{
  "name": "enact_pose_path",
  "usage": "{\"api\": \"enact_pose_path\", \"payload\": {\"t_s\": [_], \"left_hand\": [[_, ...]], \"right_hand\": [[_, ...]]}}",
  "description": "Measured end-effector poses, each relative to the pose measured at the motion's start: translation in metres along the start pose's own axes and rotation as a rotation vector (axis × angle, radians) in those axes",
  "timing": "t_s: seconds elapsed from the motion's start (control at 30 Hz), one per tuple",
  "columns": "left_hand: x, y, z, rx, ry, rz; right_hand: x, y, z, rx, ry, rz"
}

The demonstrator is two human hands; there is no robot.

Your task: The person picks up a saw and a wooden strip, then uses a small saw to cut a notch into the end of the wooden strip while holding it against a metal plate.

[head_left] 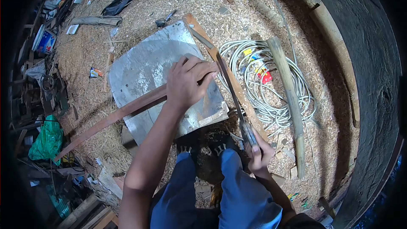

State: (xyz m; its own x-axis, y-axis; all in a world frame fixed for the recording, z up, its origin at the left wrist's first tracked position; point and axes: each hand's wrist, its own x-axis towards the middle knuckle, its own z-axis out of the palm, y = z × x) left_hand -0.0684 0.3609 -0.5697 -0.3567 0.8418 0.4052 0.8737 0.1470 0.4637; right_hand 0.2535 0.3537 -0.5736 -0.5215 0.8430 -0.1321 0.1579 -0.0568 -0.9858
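My left hand (185,82) is closed over a long reddish-brown wooden strip (127,110), pressing it across a worn, grey-topped low work table (144,59). The strip's near-left end reaches out past the table, and its other end sticks out just beyond my fingers. In my right hand (260,154) is the handle of a handsaw (232,87). Its long dark blade shows almost edge-on, its far part right at the strip's right end. Another brown wooden plank (243,95) runs behind the blade along the table's right side.
A coil of pale cable (292,106) lies on the shavings to the right, with a wooden pole (285,72) across it. Scrap wood and a green plastic bag (46,140) crowd the left. A large dark beam (373,59) borders the right. My legs are close below the table.
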Motion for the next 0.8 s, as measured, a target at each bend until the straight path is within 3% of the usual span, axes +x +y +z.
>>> {"api": "enact_pose_path", "payload": {"t_s": [0.13, 0.3, 0.47, 0.67, 0.8], "left_hand": [[0.002, -0.005, 0.001, -0.011, -0.021, 0.003], [0.002, -0.003, -0.002, 0.027, -0.015, -0.005], [0.002, -0.003, 0.001, 0.014, -0.031, 0.01], [0.001, -0.001, 0.0, 0.013, 0.004, 0.006], [0.002, -0.001, 0.004, -0.002, -0.006, 0.021]], "right_hand": [[0.022, 0.012, 0.007, 0.001, -0.027, -0.017], [-0.007, 0.006, -0.003, 0.115, -0.024, -0.037], [0.026, 0.016, 0.008, -0.001, -0.01, -0.131], [-0.01, 0.005, -0.006, 0.051, -0.003, 0.005], [0.028, 0.009, 0.009, -0.039, -0.005, -0.012]]}}
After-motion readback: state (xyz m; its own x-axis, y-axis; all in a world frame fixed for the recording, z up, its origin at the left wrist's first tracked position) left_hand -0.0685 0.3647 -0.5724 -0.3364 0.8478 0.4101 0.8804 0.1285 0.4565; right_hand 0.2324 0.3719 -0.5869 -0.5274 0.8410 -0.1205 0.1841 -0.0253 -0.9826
